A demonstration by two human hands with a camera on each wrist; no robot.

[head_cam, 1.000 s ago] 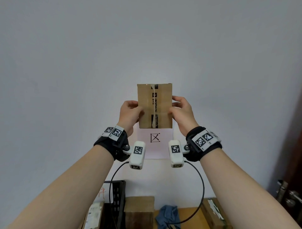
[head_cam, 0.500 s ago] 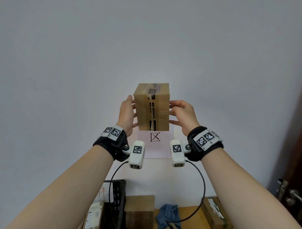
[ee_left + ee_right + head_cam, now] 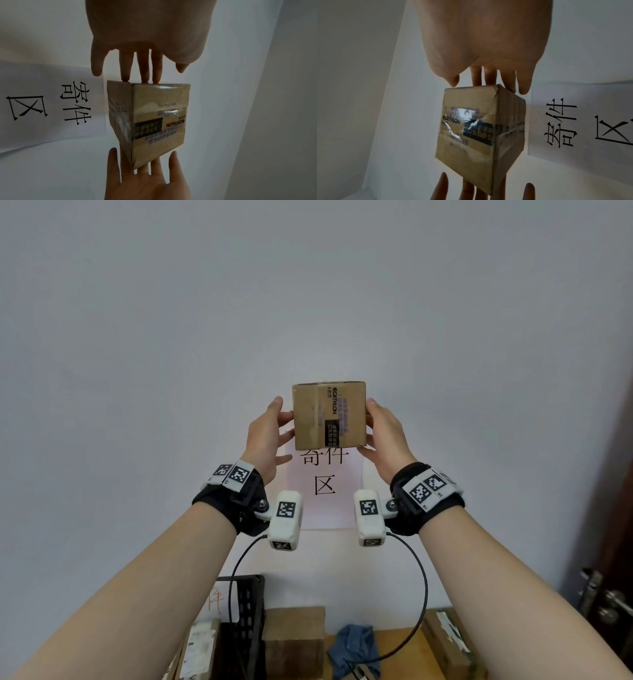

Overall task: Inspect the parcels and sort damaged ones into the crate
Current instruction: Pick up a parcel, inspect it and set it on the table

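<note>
A small brown cardboard parcel [image 3: 329, 416] with clear tape and a black printed label hangs in the air in front of the wall, at about head height. My left hand [image 3: 270, 436] presses straight fingers against its left side, and my right hand [image 3: 383, 433] presses its right side. In the left wrist view the left fingertips [image 3: 144, 79] touch the parcel [image 3: 154, 121]; the right palm [image 3: 147, 182] faces them. The right wrist view shows a creased corner on the parcel [image 3: 479, 135]. The black crate [image 3: 246, 611] stands low at the left.
A paper sign [image 3: 325, 491] with black characters hangs on the wall behind the parcel. Below, on a wooden surface, stand other cardboard parcels [image 3: 294, 642] [image 3: 445, 642] and a blue cloth [image 3: 356, 648]. A door with a metal handle [image 3: 606, 601] is at the right.
The parcel has been turned between my hands: the taped seam faced me before, a printed face does now. Both hands went from curled grips to straight fingers on its sides.
</note>
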